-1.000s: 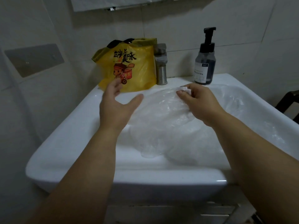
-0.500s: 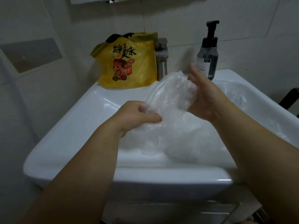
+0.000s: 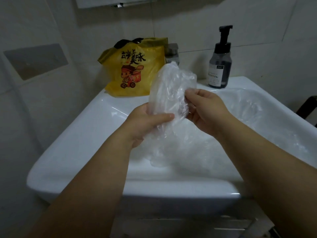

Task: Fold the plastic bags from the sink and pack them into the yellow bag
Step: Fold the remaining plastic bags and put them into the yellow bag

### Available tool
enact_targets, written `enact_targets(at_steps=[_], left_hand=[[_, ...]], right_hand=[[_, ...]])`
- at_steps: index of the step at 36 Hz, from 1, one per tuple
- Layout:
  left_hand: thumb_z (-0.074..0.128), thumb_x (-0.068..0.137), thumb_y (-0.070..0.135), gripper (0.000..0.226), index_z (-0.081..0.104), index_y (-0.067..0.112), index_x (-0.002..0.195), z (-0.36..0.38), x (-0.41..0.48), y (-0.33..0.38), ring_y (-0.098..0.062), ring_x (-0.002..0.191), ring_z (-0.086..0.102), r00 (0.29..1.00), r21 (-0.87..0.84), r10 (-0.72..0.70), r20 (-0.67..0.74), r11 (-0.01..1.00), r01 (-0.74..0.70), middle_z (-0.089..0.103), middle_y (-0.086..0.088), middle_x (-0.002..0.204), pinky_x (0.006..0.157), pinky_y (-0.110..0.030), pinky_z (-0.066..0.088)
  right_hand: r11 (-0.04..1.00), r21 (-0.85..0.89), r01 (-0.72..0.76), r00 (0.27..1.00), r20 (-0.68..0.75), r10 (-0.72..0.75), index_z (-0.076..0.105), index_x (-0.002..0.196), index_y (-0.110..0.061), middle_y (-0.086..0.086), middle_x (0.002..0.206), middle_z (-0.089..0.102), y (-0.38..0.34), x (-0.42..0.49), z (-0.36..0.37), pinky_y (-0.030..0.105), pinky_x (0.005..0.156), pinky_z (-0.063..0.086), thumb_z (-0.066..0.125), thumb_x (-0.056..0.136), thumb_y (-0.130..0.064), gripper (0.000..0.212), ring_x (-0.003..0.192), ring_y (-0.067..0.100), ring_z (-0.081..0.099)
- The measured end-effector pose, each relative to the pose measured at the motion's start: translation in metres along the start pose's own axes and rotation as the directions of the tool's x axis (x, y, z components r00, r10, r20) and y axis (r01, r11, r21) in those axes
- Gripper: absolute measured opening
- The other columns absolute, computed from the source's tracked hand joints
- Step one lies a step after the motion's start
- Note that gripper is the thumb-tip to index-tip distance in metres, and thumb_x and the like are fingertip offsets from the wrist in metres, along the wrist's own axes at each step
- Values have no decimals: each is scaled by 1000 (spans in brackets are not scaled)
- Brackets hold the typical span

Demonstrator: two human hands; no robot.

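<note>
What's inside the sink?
Crumpled clear bags lie in the sink, mostly on the right. The left hand and right hand hold one bag above. The drain cannot be seen under them.

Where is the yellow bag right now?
In the head view, the yellow bag stands on the back left ledge of the sink, against the wall, beside the metal faucet.

Faucet (image 3: 172, 52) mostly hidden behind yellow bag (image 3: 133, 69); bottle label (image 3: 213, 78) print unreadable; dark object (image 3: 308, 109) cut by right edge.
</note>
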State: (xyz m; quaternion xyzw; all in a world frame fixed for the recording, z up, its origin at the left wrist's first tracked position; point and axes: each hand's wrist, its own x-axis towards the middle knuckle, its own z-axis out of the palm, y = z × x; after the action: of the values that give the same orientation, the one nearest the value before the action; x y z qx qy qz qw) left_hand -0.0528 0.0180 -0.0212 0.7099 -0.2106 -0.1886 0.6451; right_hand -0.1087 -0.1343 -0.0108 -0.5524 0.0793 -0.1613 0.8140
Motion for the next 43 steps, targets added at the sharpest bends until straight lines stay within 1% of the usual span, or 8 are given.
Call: enact_targets(at_steps=[6, 11, 15, 20, 27, 32, 36, 43], left_hand=[[75, 70, 3, 53, 62, 6, 121, -3, -1, 2, -24, 94, 69, 992, -188, -10, 129, 982, 35, 71, -11, 106, 77, -29, 57], [75, 69, 4, 54, 61, 4, 122, -5, -1, 3, -22, 91, 68, 986, -288, 35, 165, 958, 14, 70, -10, 100, 71, -28, 56], [72, 71, 1, 55, 59, 0, 124, -4, -1, 2, -25, 94, 69, 978, -289, 33, 204, 957, 28, 69, -15, 106, 74, -30, 56], [72, 70, 7, 36, 62, 8, 105, -1, -1, 4, -7, 62, 65, 983, -270, -13, 185, 961, 63, 69, -2, 77, 50, -16, 50], [69, 84, 11, 14, 67, 17, 96, 4, -3, 1, -4, 67, 66, 986, -97, -102, 135, 989, 116, 68, 6, 76, 52, -15, 50], [65, 85, 4, 10, 67, 13, 90, 5, -2, 5, -2, 55, 61, 996, -174, -23, 83, 984, 37, 67, 6, 65, 47, -14, 46], [65, 84, -2, 12, 68, 10, 87, 12, -5, 1, -1, 51, 57, 990, -22, -35, 140, 999, 38, 65, 3, 61, 48, -14, 44], [71, 83, 9, 9, 69, 13, 90, 7, -3, -2, -2, 58, 64, 977, 80, -150, 155, 987, 139, 67, 6, 64, 47, -13, 44]], right_hand=[[981, 63, -185, 983, -4, 186, 55, 122, -8, 13, 119, 64, 3, 8, -9, 42, 84, 55, 56, 95, -24, 31, 105, 28, 64], [801, -92, -591, 767, 244, 594, 36, 143, -7, 19, 128, 51, 11, 7, -10, 50, 87, 51, 68, 76, -50, 86, 111, 39, 52], [886, 13, -463, 833, 348, 430, 61, 114, -8, 12, 101, 68, 4, 1, -4, 41, 92, 47, 57, 80, -38, 46, 90, 25, 63], [916, 345, -206, 978, 55, 199, 62, 101, -7, 9, 94, 71, -8, 6, -7, 32, 84, 55, 53, 93, -5, 12, 85, 20, 67], [957, 271, -105, 988, 142, 68, 63, 107, -12, 5, 95, 72, -8, 1, -5, 37, 93, 50, 55, 92, -23, 20, 94, 22, 67], [940, 3, -341, 864, 395, 312, 47, 137, -8, 14, 132, 58, 4, 2, -10, 50, 112, 28, 51, 61, -75, 101, 126, 33, 50], [906, -256, -338, 803, 424, 420, 61, 122, -13, 8, 122, 63, 21, -1, 4, 42, 110, 32, 56, 75, -59, 65, 118, 23, 54], [941, 186, -281, 950, 193, 246, 63, 113, -7, 11, 100, 69, -8, 11, -8, 38, 84, 52, 51, 96, -29, 29, 97, 24, 66]])
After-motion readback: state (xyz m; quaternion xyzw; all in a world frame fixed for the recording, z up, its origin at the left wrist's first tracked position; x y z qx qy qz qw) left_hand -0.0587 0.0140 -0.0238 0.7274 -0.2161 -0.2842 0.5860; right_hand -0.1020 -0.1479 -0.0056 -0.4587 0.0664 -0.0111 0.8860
